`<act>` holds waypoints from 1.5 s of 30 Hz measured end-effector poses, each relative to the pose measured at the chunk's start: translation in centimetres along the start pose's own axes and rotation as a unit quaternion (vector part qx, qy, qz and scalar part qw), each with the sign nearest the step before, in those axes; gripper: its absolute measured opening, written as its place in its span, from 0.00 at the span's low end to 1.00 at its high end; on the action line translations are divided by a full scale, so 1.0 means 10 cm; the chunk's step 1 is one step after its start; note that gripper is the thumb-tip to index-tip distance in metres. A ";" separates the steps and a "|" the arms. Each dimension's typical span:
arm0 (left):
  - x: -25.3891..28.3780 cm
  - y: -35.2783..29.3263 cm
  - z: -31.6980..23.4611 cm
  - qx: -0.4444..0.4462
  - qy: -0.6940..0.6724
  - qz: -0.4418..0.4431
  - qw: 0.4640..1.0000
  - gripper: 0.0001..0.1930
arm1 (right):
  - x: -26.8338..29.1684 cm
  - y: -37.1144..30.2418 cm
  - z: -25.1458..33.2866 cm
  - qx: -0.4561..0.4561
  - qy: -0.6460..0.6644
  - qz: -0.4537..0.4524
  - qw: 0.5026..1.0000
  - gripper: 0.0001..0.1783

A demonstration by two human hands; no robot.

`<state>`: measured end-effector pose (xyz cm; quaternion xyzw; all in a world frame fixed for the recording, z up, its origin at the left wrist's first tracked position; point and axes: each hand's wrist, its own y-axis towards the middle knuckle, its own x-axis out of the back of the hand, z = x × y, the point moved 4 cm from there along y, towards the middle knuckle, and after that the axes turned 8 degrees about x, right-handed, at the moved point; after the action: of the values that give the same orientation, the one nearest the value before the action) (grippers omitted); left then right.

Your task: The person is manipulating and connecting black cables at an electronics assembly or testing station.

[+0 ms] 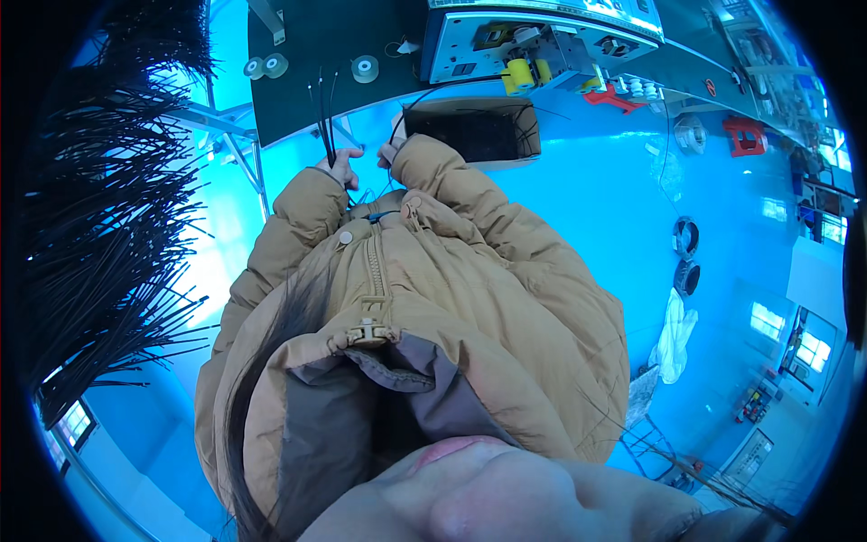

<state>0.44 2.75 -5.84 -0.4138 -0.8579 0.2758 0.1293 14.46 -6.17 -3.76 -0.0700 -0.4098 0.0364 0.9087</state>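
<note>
A person (298,226) in a tan padded jacket (506,289) grips thin black cables (330,144) in the left hand (341,170), the right hand (394,152) just beside an open cardboard box (533,140), near a dark green counter (312,50) bearing a machine (462,43) with yellow cylinders (521,76).

Counter (312,99): dark green top; two tape rolls (264,67) lay side by side near its left end, a third roll (365,69) apart to their right; a small white scrap (408,46) lay beyond that; a boxy pale machine (456,51) with yellow rollers (519,76) stood further right; a small red item (711,88) lay near the edge, well right of the machine; floor (596,199): glossy blue; two black coils (687,277) lay just beside each other; a red stool (745,136) stood beyond them.
</note>
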 end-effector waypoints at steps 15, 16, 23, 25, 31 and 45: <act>-0.18 0.30 -0.26 0.095 -0.046 0.048 0.993 0.24 | -0.24 -0.12 0.22 0.146 -0.093 0.212 0.962 0.13; -0.21 0.30 -0.31 0.093 -0.045 0.049 0.993 0.24 | -0.47 -0.02 0.10 0.146 -0.094 0.209 0.962 0.13; -0.31 0.28 -0.41 0.083 -0.081 0.160 0.980 0.24 | -0.59 0.24 0.25 0.186 -0.139 0.180 0.956 0.17; -0.23 0.32 -0.40 0.005 -0.106 0.175 0.979 0.24 | -0.46 0.17 0.32 0.171 -0.101 0.174 0.965 0.17; -0.16 0.18 -0.45 0.003 -0.128 0.114 0.985 0.19 | -0.34 -0.03 0.10 0.125 -0.015 0.207 0.970 0.16; -0.01 -0.12 -0.24 0.079 -0.096 -0.004 0.992 0.18 | 0.37 0.21 -1.31 -0.190 0.658 -0.355 0.636 0.19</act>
<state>0.85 2.96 -3.22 -0.3702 -0.8437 0.3804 0.0802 26.72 -4.95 -9.98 -0.0956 0.3059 -0.4236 0.8473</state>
